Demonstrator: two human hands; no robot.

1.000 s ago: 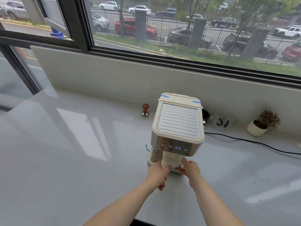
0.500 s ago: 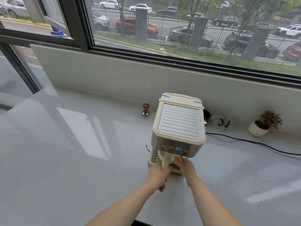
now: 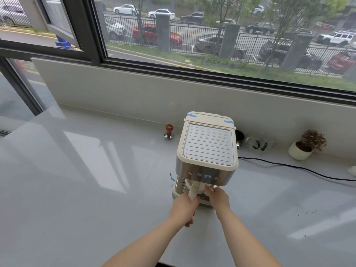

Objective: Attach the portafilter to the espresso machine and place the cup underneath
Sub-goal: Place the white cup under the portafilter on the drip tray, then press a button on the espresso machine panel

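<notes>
**Holding the handle at the coffee machine by the window**

Holding on tight, my left hand (image 3: pixel 184 208) has its fingers curled around the cream handle of the portafilter (image 3: pixel 193 191). The handle sticks out toward me from under the front of the espresso machine (image 3: pixel 207 151). Its round end goes in below the machine's silver button strip. I cannot tell if it is locked in.

My right hand (image 3: pixel 218 198) is just to the right of the handle, reaching under the machine's front. Its fingertips are hidden there, so I cannot tell if they hold anything. The cup is hidden from me too.

The machine stands on a shiny pale grey counter (image 3: pixel 77 189) that shows bright patches of light. Behind the machine and a bit to its left stands a tamper (image 3: pixel 169 132) with a brown knob. A black cord (image 3: pixel 289 167) runs along the counter to the machine's right. Farther right sits a little plant (image 3: pixel 306 144) in a white pot.

Behind the machine is a low grey wall, then a big window (image 3: pixel 212 35) with a dark frame. Outside are a black fence, trees and parked cars.
</notes>
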